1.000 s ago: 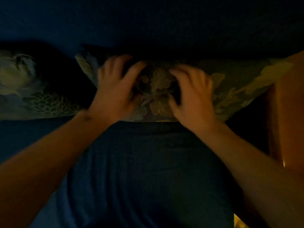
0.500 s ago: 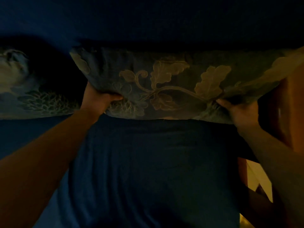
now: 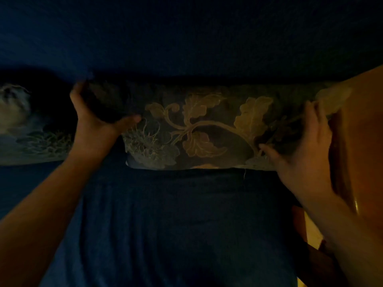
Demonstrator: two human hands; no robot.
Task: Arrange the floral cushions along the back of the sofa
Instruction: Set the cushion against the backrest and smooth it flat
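Observation:
A dark floral cushion (image 3: 207,129) with pale leaf and vine patterns stands against the blue sofa back (image 3: 186,38), resting on the blue seat (image 3: 182,224). My left hand (image 3: 93,123) grips the cushion's left edge, thumb across the front. My right hand (image 3: 300,146) holds its right end, fingers wrapped over the front face. A second floral cushion (image 3: 24,129) leans on the sofa back at far left, partly cut off by the frame edge. The scene is very dim.
A brown wooden sofa arm (image 3: 360,141) rises at the right, touching the cushion's right corner. A strip of lit floor (image 3: 310,235) shows at lower right beyond the seat edge.
My hands went from pressing the cushion's front middle to its two lower corners, then slid up along its left and right ends. The cushion now stands more upright.

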